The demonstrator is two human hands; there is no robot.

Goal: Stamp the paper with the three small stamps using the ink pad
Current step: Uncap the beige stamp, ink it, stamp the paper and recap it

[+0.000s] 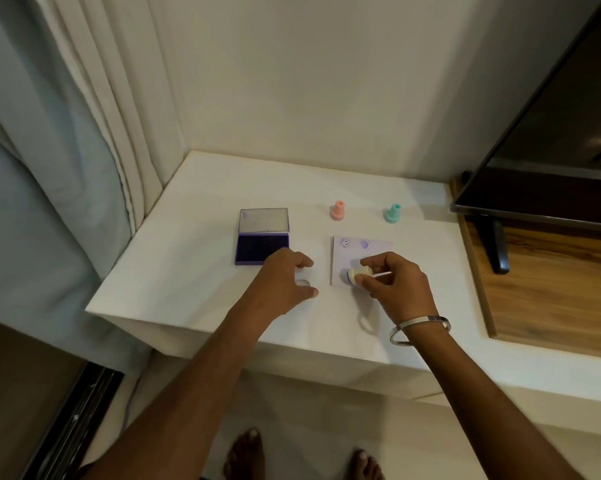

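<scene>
A small white paper (344, 258) lies on the white table (188, 271), with two purple prints near its top edge. My right hand (394, 285) holds a cream stamp (356, 274) tilted on its side over the paper's lower part, its inked face pointing left. A pink stamp (337, 210) and a teal stamp (392, 213) stand upright behind the paper. The ink pad (261, 249) sits open to the left, its lid raised. My left hand (285, 280) rests on the table between pad and paper, fingers curled loosely, and seems to hold nothing.
A dark TV screen (551, 161) on a black foot (498, 251) stands over a wooden surface (551, 285) at the right. Curtains (67, 168) hang at the left, a wall runs behind the table. My bare feet (243, 455) are below the table's front edge.
</scene>
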